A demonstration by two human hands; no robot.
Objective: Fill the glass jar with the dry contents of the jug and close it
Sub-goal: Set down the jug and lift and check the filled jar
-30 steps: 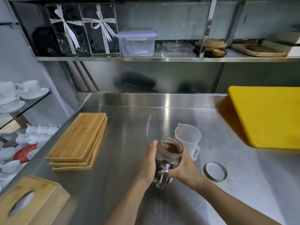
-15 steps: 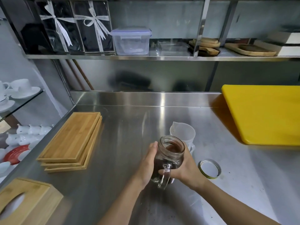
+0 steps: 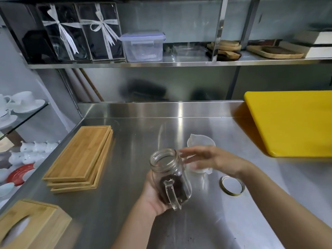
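My left hand (image 3: 152,194) grips a glass jar (image 3: 168,173) with a handle from its left side and holds it tilted above the steel counter. Dark dry grains fill the jar's lower half; its mouth is uncovered. My right hand (image 3: 213,160) hovers just right of the jar's mouth, fingers spread and blurred, holding nothing. Behind that hand stands the white plastic jug (image 3: 199,142), partly hidden by it. The round metal lid (image 3: 232,185) lies flat on the counter to the right of the jar.
A stack of wooden boards (image 3: 80,157) lies at the left. A yellow cutting board (image 3: 291,121) lies at the right. A wooden tissue box (image 3: 30,229) sits at the near left corner. White crockery (image 3: 23,103) fills glass shelves beyond the counter's left edge.
My right hand has let go of the jar and opened beside its mouth. The left hand has lifted and tilted the jar, and the grains have settled lower in it.
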